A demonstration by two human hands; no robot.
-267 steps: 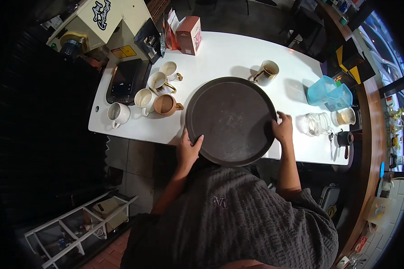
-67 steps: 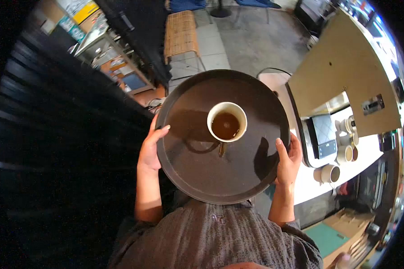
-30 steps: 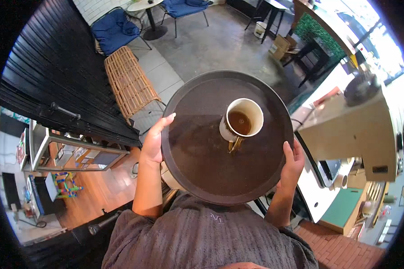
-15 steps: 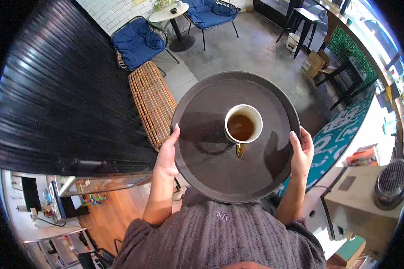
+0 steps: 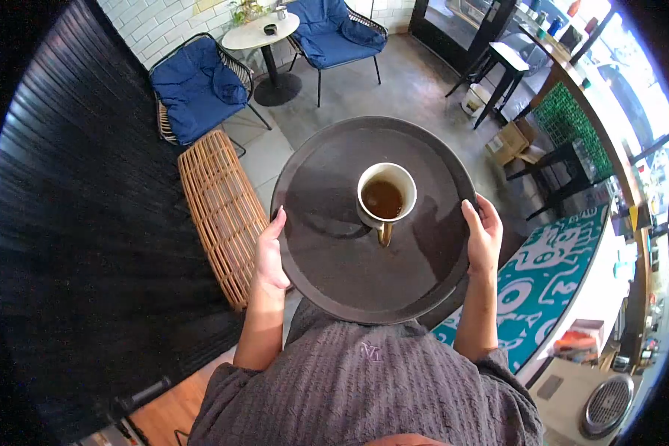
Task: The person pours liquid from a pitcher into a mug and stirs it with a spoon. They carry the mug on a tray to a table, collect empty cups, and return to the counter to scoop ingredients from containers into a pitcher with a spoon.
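Observation:
Between my hands is a round dark brown serving tray (image 5: 349,279), held out in front of my chest. My left hand (image 5: 272,253) grips its left rim, thumb up along the edge. On the right rim, my right hand (image 5: 485,234) has its thumb on top, and its other fingers curl at the outer side. A white mug (image 5: 364,209) with a gold handle stands upright near the tray's middle, partly filled with brown liquid. Its handle points toward me. The fingers under the tray are hidden.
Left of the tray are a rattan bench (image 5: 219,215) and a black ribbed curtain (image 5: 119,245). Ahead stand blue cushioned chairs (image 5: 201,89) and a small round table (image 5: 256,36). A teal patterned counter (image 5: 535,275), a cardboard box (image 5: 507,145) and stools (image 5: 509,58) are at right.
The view has shifted forward, so the bench, chairs and counter sit lower in it. I still hold the tray with both hands, and the mug stays upright near its middle.

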